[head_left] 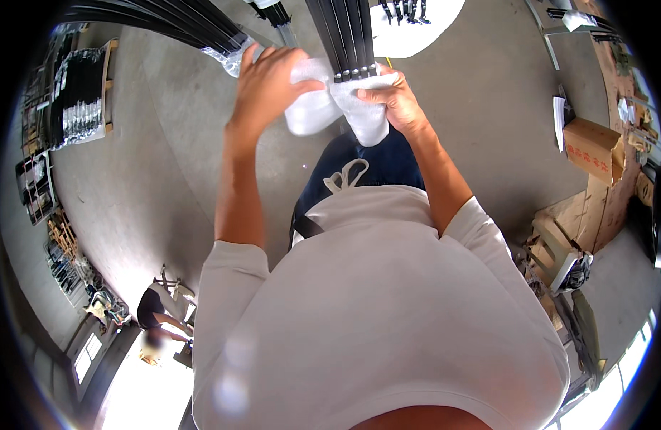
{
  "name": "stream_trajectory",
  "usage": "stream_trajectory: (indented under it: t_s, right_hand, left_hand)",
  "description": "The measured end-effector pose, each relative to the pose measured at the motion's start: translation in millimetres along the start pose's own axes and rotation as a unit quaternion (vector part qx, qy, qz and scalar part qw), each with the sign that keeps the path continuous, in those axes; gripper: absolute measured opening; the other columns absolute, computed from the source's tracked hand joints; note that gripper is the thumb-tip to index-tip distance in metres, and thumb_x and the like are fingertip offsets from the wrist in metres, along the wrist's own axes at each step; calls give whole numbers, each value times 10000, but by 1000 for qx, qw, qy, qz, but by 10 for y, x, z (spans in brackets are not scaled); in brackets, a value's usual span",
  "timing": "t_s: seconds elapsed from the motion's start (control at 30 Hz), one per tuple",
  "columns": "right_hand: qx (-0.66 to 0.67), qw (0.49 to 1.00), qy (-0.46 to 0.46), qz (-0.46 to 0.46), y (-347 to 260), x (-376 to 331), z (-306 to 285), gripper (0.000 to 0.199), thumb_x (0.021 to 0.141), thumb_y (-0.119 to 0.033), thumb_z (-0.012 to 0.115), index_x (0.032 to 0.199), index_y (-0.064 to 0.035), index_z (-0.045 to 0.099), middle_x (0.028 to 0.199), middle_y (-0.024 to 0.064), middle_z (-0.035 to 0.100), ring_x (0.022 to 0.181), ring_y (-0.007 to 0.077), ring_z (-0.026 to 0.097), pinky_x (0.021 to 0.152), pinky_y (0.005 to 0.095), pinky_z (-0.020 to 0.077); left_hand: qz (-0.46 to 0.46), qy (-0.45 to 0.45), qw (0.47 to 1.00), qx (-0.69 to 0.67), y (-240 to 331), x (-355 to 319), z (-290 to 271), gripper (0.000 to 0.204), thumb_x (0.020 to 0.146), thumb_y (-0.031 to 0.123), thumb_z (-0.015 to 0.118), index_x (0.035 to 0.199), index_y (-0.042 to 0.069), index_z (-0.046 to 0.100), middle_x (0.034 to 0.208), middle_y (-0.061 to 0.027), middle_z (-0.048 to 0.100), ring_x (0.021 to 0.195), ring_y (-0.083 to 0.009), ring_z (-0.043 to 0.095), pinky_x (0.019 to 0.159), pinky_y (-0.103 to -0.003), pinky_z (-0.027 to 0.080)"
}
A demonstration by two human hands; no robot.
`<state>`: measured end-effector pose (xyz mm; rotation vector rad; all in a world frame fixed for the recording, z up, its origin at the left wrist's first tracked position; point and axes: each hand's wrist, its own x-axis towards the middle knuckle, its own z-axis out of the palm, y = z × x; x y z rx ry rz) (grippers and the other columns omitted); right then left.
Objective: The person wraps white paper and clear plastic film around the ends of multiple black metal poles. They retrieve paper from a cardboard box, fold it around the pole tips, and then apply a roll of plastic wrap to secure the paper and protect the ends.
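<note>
A bundle of slim black tubes [343, 36] comes down from the top edge, with light-coloured tips showing at its near end. White foam wrap [363, 115] covers that end. My right hand [396, 102] is closed on it, thumb across the front. To the left, a loose flap of the same foam [310, 111] bulges out, and my left hand [269, 82] grips its edge, thumb in front; the fingertips are partly blurred. Just beyond my left hand, another bundle of black tubes [194, 25] ends in clear plastic wrap [230, 59].
A white round surface [416, 39] with black parts on it lies at the top. At right are an open cardboard box [592, 150] and a wooden stool [556, 251]. Plastic-wrapped black stock [83, 97] sits on a pallet at left. Another person [158, 315] is bent over at lower left.
</note>
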<state>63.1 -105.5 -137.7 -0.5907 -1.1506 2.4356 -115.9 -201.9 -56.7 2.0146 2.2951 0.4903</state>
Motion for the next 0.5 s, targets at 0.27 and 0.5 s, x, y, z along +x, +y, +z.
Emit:
stream_trajectory:
  t_s: [0.27, 0.5]
  right_hand:
    - [39, 998, -37, 32, 46, 83, -94, 343, 647, -37, 672, 978, -22, 585, 828, 16, 610, 750, 90, 529, 741, 226, 401]
    - [157, 982, -79, 66, 79, 60, -212, 304, 683, -118, 652, 958, -15, 571, 803, 39, 601, 660, 89, 543, 594, 236, 449]
  left_hand:
    - [-82, -219, 920, -315, 276, -73, -146, 190, 773, 173, 590, 684, 21, 518, 531, 10, 351, 527, -45, 281, 444, -215, 251]
    - [-204, 148, 806, -535, 1018, -22, 625, 143, 826, 136, 519, 835, -5, 543, 759, -57, 612, 659, -71, 537, 582, -189, 418]
